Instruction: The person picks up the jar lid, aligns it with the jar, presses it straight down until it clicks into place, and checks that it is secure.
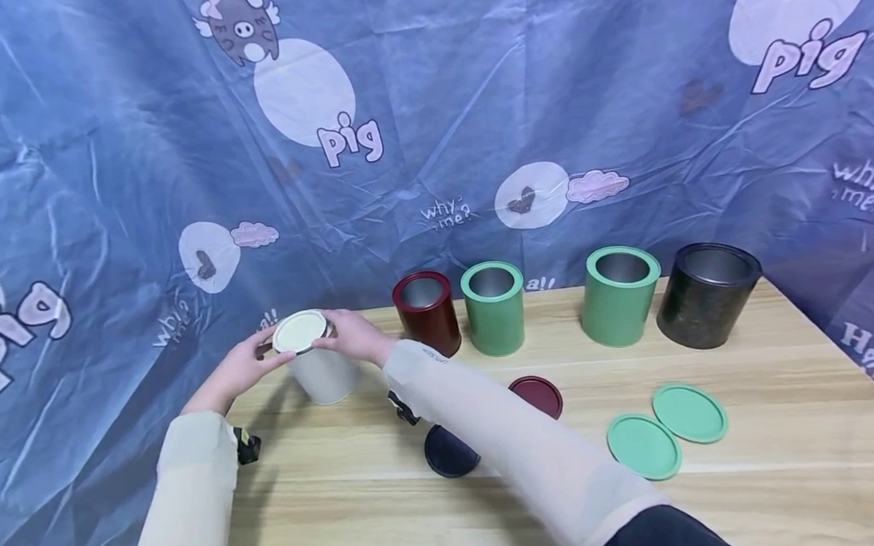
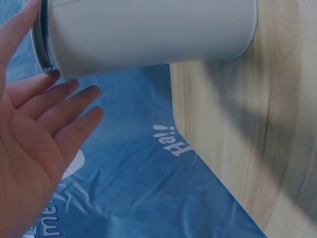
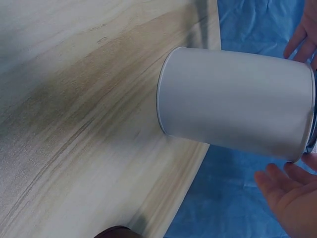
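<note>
A pale grey can stands upright on the left of the table, near its back edge. At its top is a white lid; in the left wrist view the lid's dark-sided rim sits slightly askew at the can's mouth. My left hand holds the lid's left edge between thumb and fingers, the other fingers spread below it. Opposite, my right hand grips the lid's right edge. Its lower fingers extend beside the can's upper rim.
Lidless cans stand along the back: dark red, green, another green and black. Loose lids lie in front: dark red, black and two green. A blue printed cloth hangs behind the table.
</note>
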The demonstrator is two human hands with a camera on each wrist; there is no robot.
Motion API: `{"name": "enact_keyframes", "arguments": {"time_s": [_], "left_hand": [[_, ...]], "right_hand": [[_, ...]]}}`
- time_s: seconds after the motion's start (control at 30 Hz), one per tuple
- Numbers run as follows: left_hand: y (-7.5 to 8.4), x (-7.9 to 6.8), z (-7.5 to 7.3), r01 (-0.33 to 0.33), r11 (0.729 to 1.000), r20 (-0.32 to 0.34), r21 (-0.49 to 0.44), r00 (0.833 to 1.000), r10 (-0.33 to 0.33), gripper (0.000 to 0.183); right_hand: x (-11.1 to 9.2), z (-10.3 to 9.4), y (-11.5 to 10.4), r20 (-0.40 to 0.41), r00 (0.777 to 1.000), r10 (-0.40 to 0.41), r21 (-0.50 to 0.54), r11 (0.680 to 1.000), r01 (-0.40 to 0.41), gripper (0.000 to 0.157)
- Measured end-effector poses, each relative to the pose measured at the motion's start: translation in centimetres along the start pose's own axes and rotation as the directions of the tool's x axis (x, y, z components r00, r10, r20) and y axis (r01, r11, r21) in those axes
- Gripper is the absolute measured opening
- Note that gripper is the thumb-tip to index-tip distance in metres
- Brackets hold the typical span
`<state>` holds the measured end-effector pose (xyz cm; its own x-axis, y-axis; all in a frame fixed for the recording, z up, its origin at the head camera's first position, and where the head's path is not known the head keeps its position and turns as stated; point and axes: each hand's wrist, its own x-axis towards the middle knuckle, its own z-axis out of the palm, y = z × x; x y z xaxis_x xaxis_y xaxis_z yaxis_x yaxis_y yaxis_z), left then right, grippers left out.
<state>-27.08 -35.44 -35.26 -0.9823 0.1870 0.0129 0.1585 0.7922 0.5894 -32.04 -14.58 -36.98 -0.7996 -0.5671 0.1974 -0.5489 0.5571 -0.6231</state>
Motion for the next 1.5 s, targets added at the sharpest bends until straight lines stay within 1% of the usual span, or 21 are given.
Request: {"name": "enact_keyframes", "arguments": {"time_s": [0.13, 0.23, 0.3, 0.4, 0.5, 0.6, 0.8, 0.97, 1.03, 1.2, 1.27, 1.5], "left_hand": [[-0.1, 0.2, 0.1, -0.024, 1.000, 0.020, 0.000, 1.000, 0.024, 0.072], [-0.2, 0.3, 0.2, -0.034, 0.999, 0.031, 0.005, 0.999, 0.033, 0.072], [-0.3, 0.2, 0.3, -0.025, 1.000, 0.032, 0.014, 0.999, 0.025, 0.074], [-0.4, 0.2, 0.3, -0.007, 1.000, 0.035, 0.027, 0.999, 0.006, 0.077], [-0.6, 0.2, 0.4, 0.011, 0.999, 0.031, 0.032, 0.999, -0.012, 0.078], [-0.6, 0.1, 0.5, 0.021, 0.999, 0.022, 0.037, 1.000, -0.022, 0.078], [-0.4, -0.3, 0.8, 0.051, 0.999, 0.010, -0.008, 0.999, -0.050, 0.079], [-0.3, -0.4, 0.8, 0.083, 0.996, 0.005, -0.037, 0.997, -0.083, 0.080], [-0.3, -0.4, 0.8, 0.106, 0.993, 0.006, -0.056, 0.994, -0.106, 0.081], [0.0, -0.2, 0.9, 0.180, 0.976, 0.031, -0.124, 0.984, -0.178, 0.085], [0.3, -0.1, 1.0, 0.200, 0.969, 0.043, -0.147, 0.980, -0.196, 0.085], [0.4, 0.1, 1.1, 0.221, 0.958, 0.080, -0.180, 0.974, -0.210, 0.083]], "right_hand": [[0.0, 0.2, 0.2, 0.004, 1.000, 0.004, -0.024, 1.000, -0.004, 0.062], [0.1, 0.5, 0.5, 0.000, 1.000, -0.002, -0.025, 1.000, 0.002, 0.060], [0.1, 0.6, 0.8, -0.001, 1.000, 0.001, -0.017, 1.000, -0.001, 0.061], [0.1, 0.8, 1.0, 0.004, 1.000, 0.014, 0.026, 1.000, -0.014, 0.063], [0.0, 0.8, 1.0, 0.012, 0.999, 0.044, 0.074, 0.996, -0.045, 0.066], [-0.1, 0.9, 0.9, 0.020, 0.997, 0.073, 0.092, 0.993, -0.074, 0.067], [-0.2, 1.0, 0.9, 0.024, 0.993, 0.115, 0.121, 0.986, -0.117, 0.068], [-0.1, 0.9, 0.8, 0.026, 0.990, 0.136, 0.124, 0.983, -0.139, 0.068], [-0.1, 0.8, 0.7, 0.024, 0.990, 0.142, 0.125, 0.982, -0.144, 0.068], [0.0, 0.6, 0.4, -0.001, 0.989, 0.147, 0.154, 0.977, -0.145, 0.067], [0.0, 0.6, 0.4, -0.008, 0.989, 0.151, 0.173, 0.974, -0.147, 0.067], [-0.2, 0.7, 0.1, -0.012, 0.983, 0.182, 0.209, 0.962, -0.175, 0.067]]}}
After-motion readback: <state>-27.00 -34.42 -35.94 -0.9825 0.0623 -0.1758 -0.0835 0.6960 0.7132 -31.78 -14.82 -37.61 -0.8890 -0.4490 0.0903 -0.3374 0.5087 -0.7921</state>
